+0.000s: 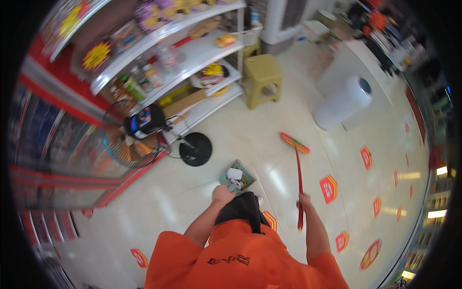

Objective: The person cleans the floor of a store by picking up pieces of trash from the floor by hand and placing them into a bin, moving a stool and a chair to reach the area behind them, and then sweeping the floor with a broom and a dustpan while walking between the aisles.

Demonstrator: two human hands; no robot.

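The person's left hand point(223, 195) is closed around the handle of a grey-green plastic dustpan point(247, 178), which sits in front of the body holding crumpled white litter point(234, 174); whether it touches the glossy pale tiled floor point(281, 192) cannot be told. The right hand point(304, 201) wraps around the slim red handle of a broom point(299, 171), whose red, yellow and green head point(294, 143) lies ahead and to the right, well apart from the dustpan.

The light litter could spill if the left wrist tips the dustpan's open side downward. A single-handed hold on the broom may let its head twist if the bristles catch. A wide leftward swing could knock the round black base point(196, 149) of the standing fan point(144, 123); one to the right could strike the white upright cylinder point(342, 103).
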